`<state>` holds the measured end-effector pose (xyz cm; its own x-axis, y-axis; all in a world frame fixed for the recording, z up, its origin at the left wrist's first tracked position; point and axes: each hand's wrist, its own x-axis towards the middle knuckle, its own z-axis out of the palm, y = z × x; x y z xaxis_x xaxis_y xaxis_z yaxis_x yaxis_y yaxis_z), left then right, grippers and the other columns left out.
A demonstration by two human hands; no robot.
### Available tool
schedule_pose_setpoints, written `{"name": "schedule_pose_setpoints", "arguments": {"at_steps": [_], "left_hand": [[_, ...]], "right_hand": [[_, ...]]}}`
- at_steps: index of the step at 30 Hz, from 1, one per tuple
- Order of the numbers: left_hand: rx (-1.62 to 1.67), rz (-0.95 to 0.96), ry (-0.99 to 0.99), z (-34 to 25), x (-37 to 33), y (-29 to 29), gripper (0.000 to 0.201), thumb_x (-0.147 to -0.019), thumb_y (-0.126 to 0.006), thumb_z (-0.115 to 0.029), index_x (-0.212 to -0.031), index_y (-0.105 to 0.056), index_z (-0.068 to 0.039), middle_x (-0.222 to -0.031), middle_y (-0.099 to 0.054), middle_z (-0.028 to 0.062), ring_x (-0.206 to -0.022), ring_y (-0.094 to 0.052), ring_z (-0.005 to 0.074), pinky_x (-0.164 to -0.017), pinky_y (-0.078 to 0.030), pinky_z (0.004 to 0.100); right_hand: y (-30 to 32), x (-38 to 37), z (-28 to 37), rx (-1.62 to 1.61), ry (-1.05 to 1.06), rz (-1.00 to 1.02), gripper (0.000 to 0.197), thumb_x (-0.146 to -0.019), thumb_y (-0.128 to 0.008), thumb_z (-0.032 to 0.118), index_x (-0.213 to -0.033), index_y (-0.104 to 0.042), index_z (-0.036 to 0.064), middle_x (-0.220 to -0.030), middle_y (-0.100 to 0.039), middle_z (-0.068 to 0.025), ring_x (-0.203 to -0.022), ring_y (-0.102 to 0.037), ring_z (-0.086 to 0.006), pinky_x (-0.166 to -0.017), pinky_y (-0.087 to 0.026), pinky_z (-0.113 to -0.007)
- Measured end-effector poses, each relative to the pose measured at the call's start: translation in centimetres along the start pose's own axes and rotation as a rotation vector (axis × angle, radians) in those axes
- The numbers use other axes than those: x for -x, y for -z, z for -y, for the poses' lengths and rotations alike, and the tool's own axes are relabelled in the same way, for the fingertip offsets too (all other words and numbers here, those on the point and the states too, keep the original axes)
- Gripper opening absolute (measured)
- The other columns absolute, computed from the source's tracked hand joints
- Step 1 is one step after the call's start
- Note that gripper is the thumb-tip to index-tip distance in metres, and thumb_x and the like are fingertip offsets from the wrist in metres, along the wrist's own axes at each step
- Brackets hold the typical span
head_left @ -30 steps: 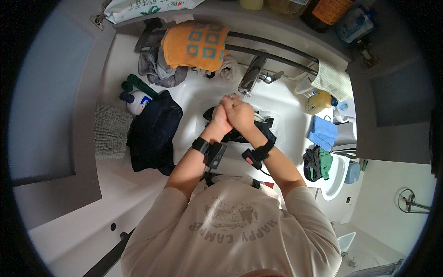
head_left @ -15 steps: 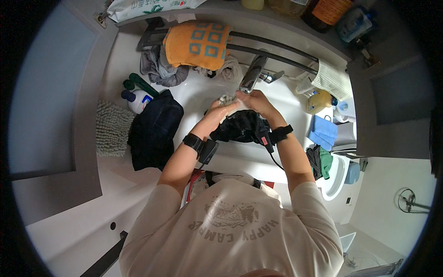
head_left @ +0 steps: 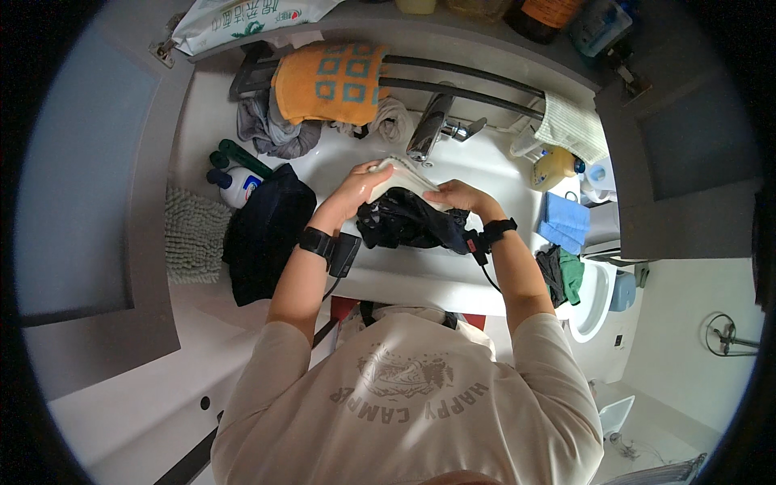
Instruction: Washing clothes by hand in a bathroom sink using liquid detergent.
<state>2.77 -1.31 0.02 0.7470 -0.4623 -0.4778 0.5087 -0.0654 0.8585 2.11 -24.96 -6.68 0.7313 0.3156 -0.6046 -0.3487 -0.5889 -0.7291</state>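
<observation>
A wet white cloth with a ribbed edge (head_left: 398, 173) is stretched between my two hands above the sink, just in front of the chrome faucet (head_left: 431, 123). My left hand (head_left: 356, 191) grips its left end, fingers and thumb closed on the fabric. At the lower right corner, my right hand (head_left: 461, 197) pinches it. Directly below hangs or lies a black wet garment (head_left: 408, 221); whether it is joined to the white cloth I cannot tell. Both wrists wear black straps, with a small box and cable.
The white sink (head_left: 501, 174) surrounds my hands. Dark folded clothing (head_left: 273, 234), a white bottle (head_left: 239, 187) and a grey shaggy mat (head_left: 196, 236) lie left. An orange towel (head_left: 327, 85) hangs on the rail above. Right are a yellow bottle (head_left: 553, 170) and blue cloths (head_left: 563, 222).
The white cloth, bunched under the faucet before, is now spread out wider. Both hands have moved apart and nearer to me, away from the spout.
</observation>
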Motion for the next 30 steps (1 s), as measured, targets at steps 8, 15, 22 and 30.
{"name": "schedule_pose_setpoints", "arguments": {"at_steps": [8, 15, 22, 30], "left_hand": [[-0.109, -0.279, 0.089, 2.1, -0.5, 0.1, 0.080, -0.081, -0.039, -0.059, -0.131, -0.027, 0.002, -0.134, -0.031, 0.0138, -0.124, -0.027, 0.0225, -0.100, -0.019, 0.0319], [0.675, -0.120, -0.138, 8.5, -5.3, -3.0, 0.048, -0.089, -0.036, -0.045, -0.109, -0.050, -0.004, -0.104, -0.055, 0.0040, -0.097, -0.051, 0.0145, -0.081, -0.042, 0.0271], [0.770, -0.072, -0.076, 7.9, -4.8, -4.9, 0.038, -0.092, -0.034, -0.035, -0.114, -0.048, -0.008, -0.113, -0.052, 0.0035, -0.102, -0.049, 0.0164, -0.090, -0.036, 0.0295], [0.891, 0.048, -0.085, 9.0, -5.1, -4.3, 0.037, -0.092, -0.036, -0.031, -0.116, -0.046, -0.005, -0.115, -0.052, 0.0049, -0.105, -0.049, 0.0188, -0.092, -0.035, 0.0314]], "right_hand": [[-1.0, -1.4, -1.4, -0.717, 0.367, -0.338, 0.025, -0.083, -0.058, 0.027, -0.088, -0.059, 0.0032, -0.068, -0.055, 0.0031, -0.055, -0.043, -0.0057, -0.046, -0.034, -0.022], [-8.2, -1.0, 5.9, 0.033, 0.773, -0.867, 0.022, -0.081, -0.055, 0.026, -0.078, -0.060, 0.0051, -0.068, -0.057, -0.0127, -0.058, -0.053, -0.0301, -0.056, -0.043, -0.035], [-6.2, -2.7, 4.6, 0.326, 0.600, -0.975, 0.027, -0.081, -0.050, 0.027, -0.073, -0.056, 0.0024, -0.068, -0.057, -0.0195, -0.062, -0.055, -0.0371, -0.055, -0.044, -0.045], [-4.3, -3.3, 4.5, 0.124, 0.308, -1.050, 0.027, -0.078, -0.050, 0.026, -0.070, -0.058, 0.0012, -0.069, -0.058, -0.0213, -0.065, -0.056, -0.0372, -0.059, -0.045, -0.045]]}}
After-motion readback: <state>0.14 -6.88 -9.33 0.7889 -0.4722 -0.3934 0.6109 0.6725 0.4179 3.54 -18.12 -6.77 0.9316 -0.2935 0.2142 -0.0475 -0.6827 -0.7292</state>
